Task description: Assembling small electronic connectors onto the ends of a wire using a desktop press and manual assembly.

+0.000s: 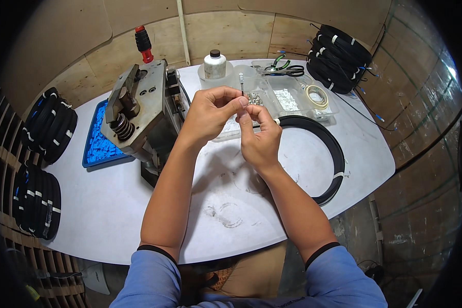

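My left hand point(213, 113) is closed in a pinch over the middle of the table. A thin dark cable end point(243, 93) sticks up from its fingertips, with a small whitish connector point(241, 78) at its tip. Just below and to the right, my right hand point(262, 136) is also pinched, its fingertips close against the left ones. What lies between the right fingers is hidden. Beside the right hand lies a coil of black cable point(339, 154), bound with white ties.
A metal press point(151, 108) with a red-and-black handle stands left, by a blue tray point(90, 163) of blue pieces. Behind my hands are clear bins point(326, 117) of small parts, a white bottle point(215, 66) and green-handled pliers point(281, 62). Black cable coils point(339, 59) sit far right.
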A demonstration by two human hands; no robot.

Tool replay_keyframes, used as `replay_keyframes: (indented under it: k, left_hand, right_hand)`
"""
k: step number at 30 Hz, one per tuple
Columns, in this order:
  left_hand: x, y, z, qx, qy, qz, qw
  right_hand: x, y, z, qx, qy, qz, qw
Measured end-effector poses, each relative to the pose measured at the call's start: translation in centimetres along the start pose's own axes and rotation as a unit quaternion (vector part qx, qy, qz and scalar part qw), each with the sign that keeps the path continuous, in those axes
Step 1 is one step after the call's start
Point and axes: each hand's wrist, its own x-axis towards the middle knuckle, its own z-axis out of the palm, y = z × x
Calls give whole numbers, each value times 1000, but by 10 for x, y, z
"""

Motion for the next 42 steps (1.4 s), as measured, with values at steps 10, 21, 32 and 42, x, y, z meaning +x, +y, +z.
replay_keyframes:
  k: [10,21,32,42]
  left_hand:
    - [1,-2,-1,-36,15,-28,999]
    - [2,-4,-3,-42,2,-33,999]
    - [2,-4,-4,-37,3,-38,999]
    - [1,-1,-1,-50,12,-18,999]
  right_hand:
    - [-1,-3,0,23,-20,36,999]
    - [-2,-4,1,37,-25,32,998]
    - [0,-8,2,43,-19,41,998]
    - [0,-7,2,41,-16,32,999]
